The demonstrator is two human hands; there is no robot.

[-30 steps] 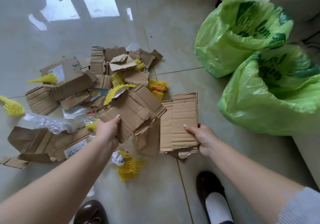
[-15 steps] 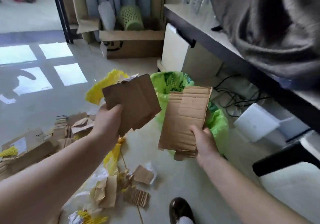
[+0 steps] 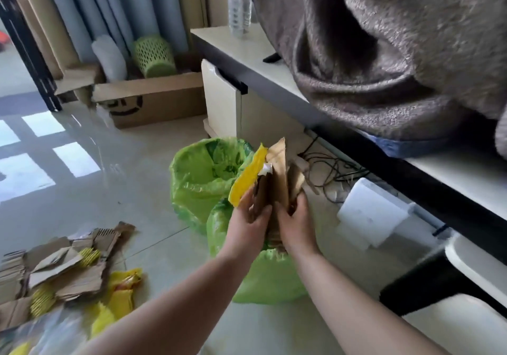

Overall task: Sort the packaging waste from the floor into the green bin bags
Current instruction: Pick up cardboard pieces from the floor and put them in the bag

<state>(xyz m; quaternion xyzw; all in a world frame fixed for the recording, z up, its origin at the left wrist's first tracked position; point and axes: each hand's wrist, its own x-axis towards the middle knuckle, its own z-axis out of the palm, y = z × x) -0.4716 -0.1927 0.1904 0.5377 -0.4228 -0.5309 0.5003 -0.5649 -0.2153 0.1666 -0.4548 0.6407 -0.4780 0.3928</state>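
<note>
Both hands hold a bundle of cardboard pieces upright over the near green bin bag. My left hand grips the left side of the bundle, where a yellow foam net sticks out. My right hand grips its right side. A second green bin bag stands open just beyond, to the left. The pile of cardboard scraps and yellow nets lies on the floor at lower left.
A white desk with a grey blanket on it runs along the right. Cables and a white box lie under it. A black chair arm juts in at lower right. A cardboard box stands at the back.
My hands came together, pressing the two separate cardboard handfuls into one upright bundle. They also moved right, over the near green bag.
</note>
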